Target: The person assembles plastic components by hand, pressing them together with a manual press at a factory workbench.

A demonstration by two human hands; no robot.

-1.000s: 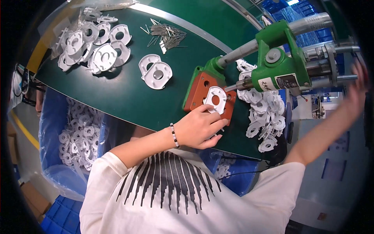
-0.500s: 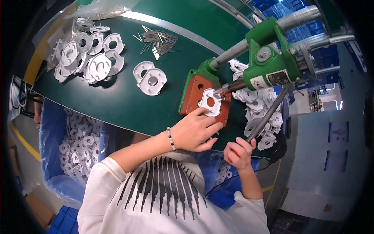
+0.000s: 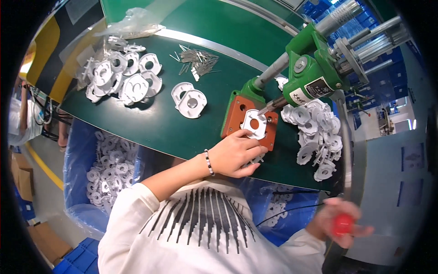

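Green table [image 3: 150, 125] spans mid-frame, blue bin [image 3: 75, 182] lower left; half-curled left hand [image 3: 233, 156] touches white plate [image 3: 260, 131], blurred right hand [image 3: 332, 213] meets red knob [image 3: 343, 224]; both grips unclear.

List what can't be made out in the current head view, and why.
Head view, all items:
Right hand: motion blur; whether it grips the red knob is unclear.
White plate on the block: lower edge partly hidden by the left hand.
White piece beside that hand: mostly covered by it.
Metal pins: too small and overlapping to count.
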